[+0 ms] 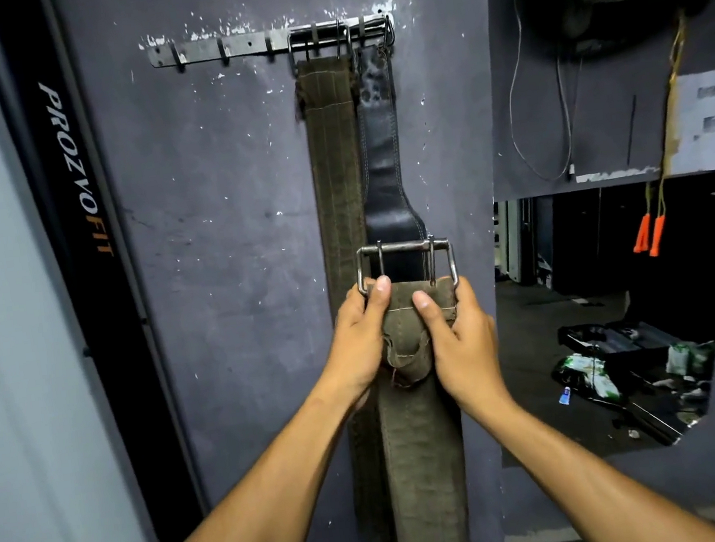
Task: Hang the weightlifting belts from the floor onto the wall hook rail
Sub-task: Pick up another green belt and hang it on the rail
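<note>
Both forearms reach in from the near edge toward the wall, and between them hangs the olive belt [422,467], its strap dropping straight down out of view. Farther up, the left hand [358,339] and the right hand [462,334] pinch the folded top of that belt from either side, thumbs pressed on its front face and fingers curled behind it; each grip sits just below the steel buckle [405,264], which stands clear above the knuckles with its two prongs pointing down. That leaves the frame of the buckle free to catch a hook, so the grip looks well placed.

Behind the buckle hang two belts already up: a second olive canvas belt [334,160] on the left and a black leather belt [383,153] just beside it on the right.

Farthest and highest is the hook rail [226,48], well above the hands. Its right hooks are taken; those on the left look bare. The likely step is to lift the buckle level, shift left to a bare hook, and lower the frame over it before letting go.
</note>
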`<move>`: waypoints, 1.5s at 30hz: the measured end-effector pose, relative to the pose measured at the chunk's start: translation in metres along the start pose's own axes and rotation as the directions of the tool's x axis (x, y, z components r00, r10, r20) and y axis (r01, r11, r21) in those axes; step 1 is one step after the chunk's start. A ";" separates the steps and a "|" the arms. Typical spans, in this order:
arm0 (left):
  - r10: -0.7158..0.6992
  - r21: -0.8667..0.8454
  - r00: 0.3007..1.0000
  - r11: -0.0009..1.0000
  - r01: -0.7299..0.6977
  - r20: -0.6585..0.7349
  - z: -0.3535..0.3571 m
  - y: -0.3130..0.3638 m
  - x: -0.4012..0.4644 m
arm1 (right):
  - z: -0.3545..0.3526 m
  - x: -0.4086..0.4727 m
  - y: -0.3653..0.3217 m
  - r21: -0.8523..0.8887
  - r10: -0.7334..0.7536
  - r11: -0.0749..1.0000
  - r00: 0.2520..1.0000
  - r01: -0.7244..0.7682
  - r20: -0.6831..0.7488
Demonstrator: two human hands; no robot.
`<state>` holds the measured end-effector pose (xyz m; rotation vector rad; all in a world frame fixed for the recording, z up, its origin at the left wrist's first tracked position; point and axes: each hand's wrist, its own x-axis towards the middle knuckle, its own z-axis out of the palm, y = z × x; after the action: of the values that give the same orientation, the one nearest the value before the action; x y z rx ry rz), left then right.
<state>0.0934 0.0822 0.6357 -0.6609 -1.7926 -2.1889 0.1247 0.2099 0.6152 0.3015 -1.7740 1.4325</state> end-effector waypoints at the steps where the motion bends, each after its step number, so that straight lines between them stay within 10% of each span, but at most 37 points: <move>1: -0.001 -0.062 1.000 0.998 0.001 0.008 0.003 0.000 -0.001 | -0.001 0.003 -0.003 0.009 -0.015 1.000 1.000 0.015 -0.001; 17: 0.142 0.125 0.980 0.984 -0.124 -0.142 0.035 -0.035 -0.001 | -0.008 0.089 -0.024 0.050 0.043 0.998 0.998 -0.040 -0.045; 25: -0.218 -0.077 0.966 0.970 0.230 0.136 0.013 -0.066 -0.050 | -0.012 0.128 -0.038 0.206 0.111 0.973 0.993 -0.104 -0.025; 37: -0.264 -0.066 0.963 0.963 0.261 -0.050 -0.008 -0.102 -0.077 | 0.016 0.140 -0.034 0.265 0.102 0.958 0.994 -0.108 0.034; 45: -0.496 0.069 0.864 0.868 0.491 0.089 -0.045 -0.170 -0.123 | 0.024 0.141 -0.032 0.300 0.089 0.948 0.994 -0.105 0.066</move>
<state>0.1147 0.0637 0.4230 -0.3285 -2.2625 -2.4495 0.0442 0.2198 0.7378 0.4185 -1.6252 1.7859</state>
